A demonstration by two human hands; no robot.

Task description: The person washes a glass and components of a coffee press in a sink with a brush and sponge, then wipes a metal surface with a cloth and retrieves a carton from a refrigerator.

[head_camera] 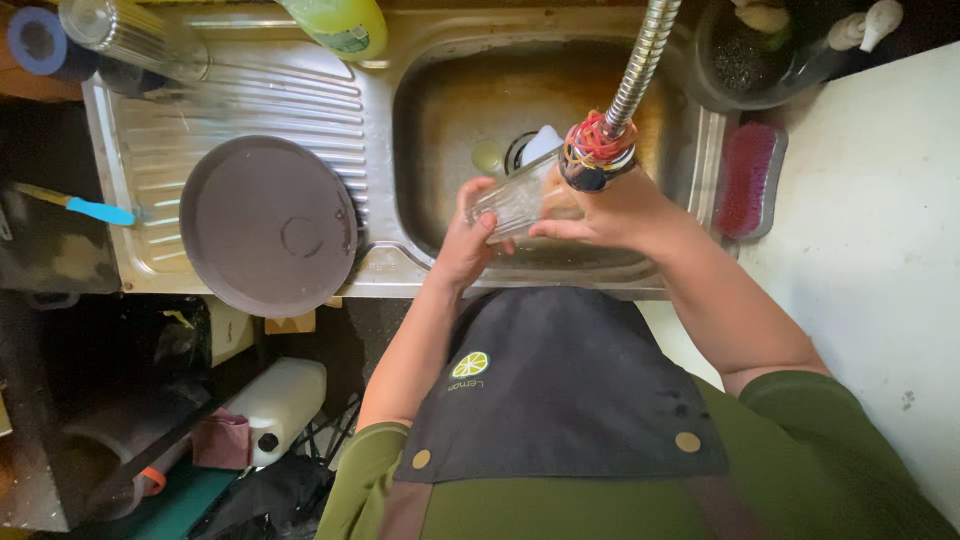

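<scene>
— So, where's the glass [512,200] sitting, from where you stand?

— Over the near side of the sink basin [450,120], just under the tap head [596,152] with the rubber bands wound round it. It lies tilted, long axis running from lower left up towards the spout, mouth end at the right.

— Which hand has it?

— Both. The left hand [466,240] is wrapped round the base end from below, fingers [478,197] closed on the ribbed wall. The right hand [610,215] meets it from the other side, curled at the mouth end; whether those fingers go inside I can't tell, the tap hides them.

— Nearer one?

— Neither, really; the glass sits between them, touching both.

— And around it?

— Steel drainboard [150,150] to the left, with a round dark pan [268,225] lying upside down on it and another clear tumbler [135,40] at the far corner. A blue-handled tool [95,210] rests at the board's left edge. A pink scrubbing brush [750,180] lies in a tray right of the basin, beside a pale counter [880,220]. Jugs and clutter sit on the floor below.
</scene>
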